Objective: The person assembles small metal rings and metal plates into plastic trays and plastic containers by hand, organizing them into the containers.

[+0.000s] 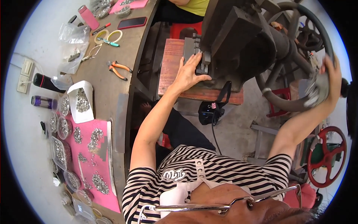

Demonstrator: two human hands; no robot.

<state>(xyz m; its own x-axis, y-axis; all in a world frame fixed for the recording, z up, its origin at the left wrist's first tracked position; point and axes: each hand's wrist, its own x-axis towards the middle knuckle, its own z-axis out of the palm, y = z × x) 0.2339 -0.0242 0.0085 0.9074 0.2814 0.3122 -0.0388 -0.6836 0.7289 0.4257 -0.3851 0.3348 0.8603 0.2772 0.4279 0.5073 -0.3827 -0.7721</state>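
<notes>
In the head view, my left hand (190, 72) lies with its fingers stretched out against the metal die block (191, 46) at the foot of a dark hand press (238, 41). Its fingertips are beside a small metal piece in the die, and I cannot tell whether they touch it. To the right, my right hand (333, 76) is closed round the rim of the press's big dark handwheel (276, 98). A greyish cloth (319, 89) is wrapped on the rim by that hand, slightly blurred. The press stands on a reddish wooden board (173, 56).
On the left bench (108, 87) lie orange-handled pliers (119, 70), tape rolls (113, 36), a phone (132, 23) and a white tray (87, 115) of small metal parts. A pink mat (106, 156) carries heaps of parts. A red handwheel (326, 156) stands at right; another person sits beyond.
</notes>
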